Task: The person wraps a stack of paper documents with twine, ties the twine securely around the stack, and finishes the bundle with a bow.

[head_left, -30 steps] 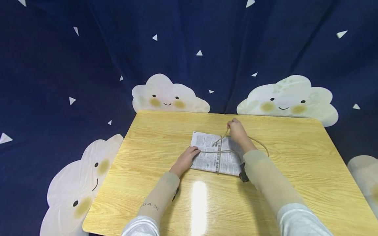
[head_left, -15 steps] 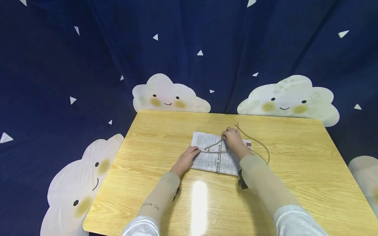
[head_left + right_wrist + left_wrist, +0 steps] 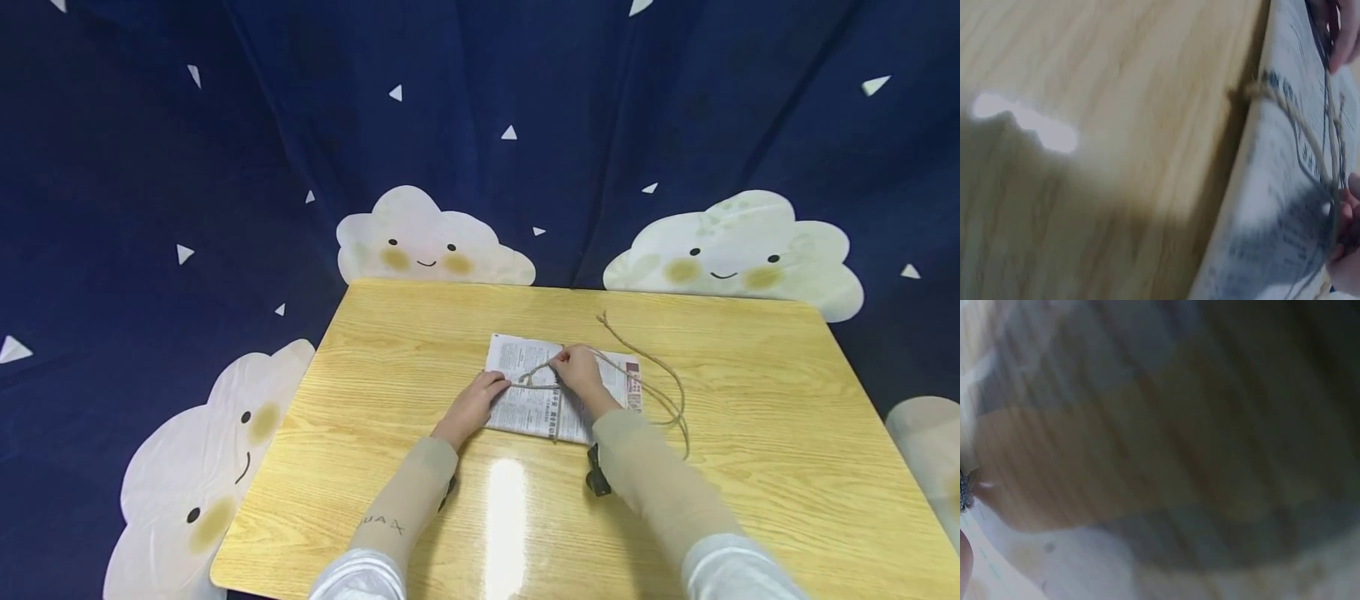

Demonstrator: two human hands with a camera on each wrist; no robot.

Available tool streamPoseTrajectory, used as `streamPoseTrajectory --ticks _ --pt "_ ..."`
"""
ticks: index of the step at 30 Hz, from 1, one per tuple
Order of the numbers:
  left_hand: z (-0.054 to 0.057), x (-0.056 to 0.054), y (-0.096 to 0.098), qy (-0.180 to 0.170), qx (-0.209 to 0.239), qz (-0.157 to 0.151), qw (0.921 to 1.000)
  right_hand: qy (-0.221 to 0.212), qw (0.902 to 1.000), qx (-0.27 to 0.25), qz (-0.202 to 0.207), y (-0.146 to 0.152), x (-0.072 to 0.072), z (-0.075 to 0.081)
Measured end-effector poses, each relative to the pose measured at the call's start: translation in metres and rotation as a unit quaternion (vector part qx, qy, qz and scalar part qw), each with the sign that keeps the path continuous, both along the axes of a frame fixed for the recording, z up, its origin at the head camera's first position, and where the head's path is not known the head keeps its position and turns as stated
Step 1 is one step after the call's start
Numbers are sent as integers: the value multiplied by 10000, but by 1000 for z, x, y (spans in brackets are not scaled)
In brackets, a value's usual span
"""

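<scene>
A folded newspaper bundle lies on the table with brown twine around it, one strand running front to back and another crossing it sideways. At its left edge, my left hand holds the sideways strand under its fingertips. My right hand is over the bundle's upper middle, its thumb and fingers pinching the twine close to the crossing. In the right wrist view, curled fingers of that hand are at the twine. Only a sliver of a finger shows in the left wrist view.
A loose length of twine curves over the table right of the bundle. The wooden table reaches back to a dark blue curtain printed with clouds. A black wrist device hangs under the right forearm.
My right hand has come from beyond the bundle's back edge down and left over its middle. More twine now trails to the right. The left hand has stayed in place.
</scene>
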State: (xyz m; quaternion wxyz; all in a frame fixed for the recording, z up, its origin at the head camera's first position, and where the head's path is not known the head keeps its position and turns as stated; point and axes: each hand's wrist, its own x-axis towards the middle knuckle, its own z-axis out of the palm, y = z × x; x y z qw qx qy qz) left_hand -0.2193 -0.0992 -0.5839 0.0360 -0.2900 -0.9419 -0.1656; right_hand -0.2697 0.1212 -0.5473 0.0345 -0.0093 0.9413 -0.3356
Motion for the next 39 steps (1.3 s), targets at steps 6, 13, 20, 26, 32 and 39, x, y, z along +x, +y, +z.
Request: streamPoseTrajectory --ticks 6,13,20,26,32,39 --pt "2 1 0 -6 -1 27 10000 -416 9963 461 -596 -14 2 -1" --pt "2 2 0 -76 28 -14 10000 -993 9826 1390 -726 -21 0 4" --pt "1 0 0 -72 -90 11 9999 -1181 9837 1090 -810 -21 1 10" --pt "1 0 1 -105 -127 22 9999 -1264 9828 975 -925 -22 3 12" --pt "2 1 2 -67 -104 23 9999 -1121 9844 652 -1193 -20 0 12" --pt "2 0 2 -76 -178 44 9998 94 9863 -908 -1374 -13 -7 7"
